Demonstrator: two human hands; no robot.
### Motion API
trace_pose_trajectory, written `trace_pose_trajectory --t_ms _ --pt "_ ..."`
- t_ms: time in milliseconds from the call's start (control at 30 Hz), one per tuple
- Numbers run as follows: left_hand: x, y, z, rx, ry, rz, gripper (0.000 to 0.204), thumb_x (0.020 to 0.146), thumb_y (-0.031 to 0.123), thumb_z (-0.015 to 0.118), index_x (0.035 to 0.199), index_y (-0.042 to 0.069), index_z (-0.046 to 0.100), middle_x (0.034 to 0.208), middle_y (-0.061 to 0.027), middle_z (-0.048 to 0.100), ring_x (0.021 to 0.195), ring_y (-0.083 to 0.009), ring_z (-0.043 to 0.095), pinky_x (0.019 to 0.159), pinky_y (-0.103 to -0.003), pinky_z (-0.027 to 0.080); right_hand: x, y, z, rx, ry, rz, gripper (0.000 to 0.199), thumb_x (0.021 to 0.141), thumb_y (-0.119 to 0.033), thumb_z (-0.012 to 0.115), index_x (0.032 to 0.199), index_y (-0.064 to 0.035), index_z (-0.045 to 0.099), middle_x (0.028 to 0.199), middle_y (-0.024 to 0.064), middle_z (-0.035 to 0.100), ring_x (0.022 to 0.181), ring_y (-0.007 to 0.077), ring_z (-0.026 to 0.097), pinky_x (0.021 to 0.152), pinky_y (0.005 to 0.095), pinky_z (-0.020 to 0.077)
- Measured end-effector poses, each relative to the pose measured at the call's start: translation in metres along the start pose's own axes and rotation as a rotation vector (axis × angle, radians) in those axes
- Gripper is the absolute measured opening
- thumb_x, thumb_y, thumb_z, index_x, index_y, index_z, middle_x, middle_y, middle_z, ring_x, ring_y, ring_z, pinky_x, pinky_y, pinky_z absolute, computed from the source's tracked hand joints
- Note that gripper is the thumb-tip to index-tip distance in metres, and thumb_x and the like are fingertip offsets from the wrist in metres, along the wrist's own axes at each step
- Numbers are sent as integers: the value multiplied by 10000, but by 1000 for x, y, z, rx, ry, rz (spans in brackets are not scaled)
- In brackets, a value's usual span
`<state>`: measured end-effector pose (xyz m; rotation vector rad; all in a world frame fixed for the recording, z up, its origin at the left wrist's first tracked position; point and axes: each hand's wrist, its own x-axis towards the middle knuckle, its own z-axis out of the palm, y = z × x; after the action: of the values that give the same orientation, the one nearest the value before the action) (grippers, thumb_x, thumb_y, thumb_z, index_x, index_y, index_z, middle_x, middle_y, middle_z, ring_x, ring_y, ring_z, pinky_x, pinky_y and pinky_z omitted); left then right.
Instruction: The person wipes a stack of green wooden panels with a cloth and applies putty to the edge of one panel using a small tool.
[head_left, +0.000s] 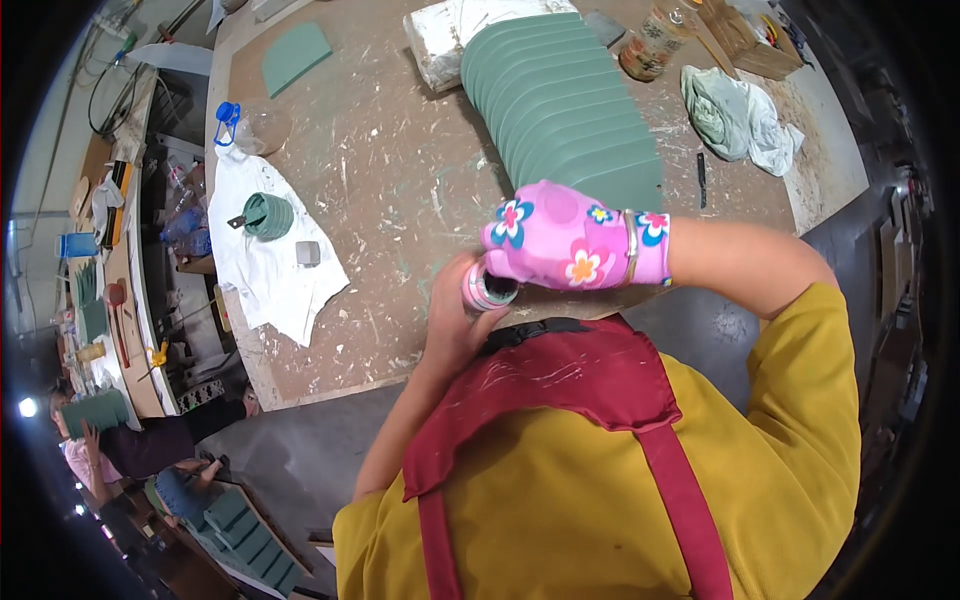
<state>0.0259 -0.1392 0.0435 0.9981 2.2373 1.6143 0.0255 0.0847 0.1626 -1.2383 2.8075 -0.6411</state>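
In front of my chest, at the table's near edge, my bare left hand [458, 312] is closed round a small pink, round-rimmed thing [488, 288] with a dark opening; its exact kind is unclear. My right hand [560, 240], in a pink flowered glove, is curled with its fingers bent down against that thing's far side. The right fingertips are hidden, so whether they grip it does not show. Just beyond the glove, a long fanned row of green panels [560, 100] overlaps on the table, its far end leaning on a white block [430, 45].
At left, a white cloth [265, 290] carries a green tub [268, 217] and a small grey block [308, 253]. Beyond are a blue-capped bottle [262, 130] and one green panel [297, 58]. Right hold a glass jar [655, 40], rags [735, 115] and a black strip [701, 180].
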Motion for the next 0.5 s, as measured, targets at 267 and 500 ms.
trace_pose_trajectory --t_ms 267,500 --pt "0 -10 4 5 100 23 703 656 97 791 1258 22 435 1254 -197 493 1158 -388 474 993 -441 364 -11 -2 -17 66 20 173 157 751 -144 610 899 -101 586 844 79 565 752 281 599 650 410 480" --pt "8 -9 3 215 178 202 651 640 22 744 1216 24 440 1235 -204 490 1159 -387 474 1005 -453 359 2 -29 -5 -90 -72 161 73 778 -149 567 739 -98 534 689 62 524 622 257 576 548 383 445"
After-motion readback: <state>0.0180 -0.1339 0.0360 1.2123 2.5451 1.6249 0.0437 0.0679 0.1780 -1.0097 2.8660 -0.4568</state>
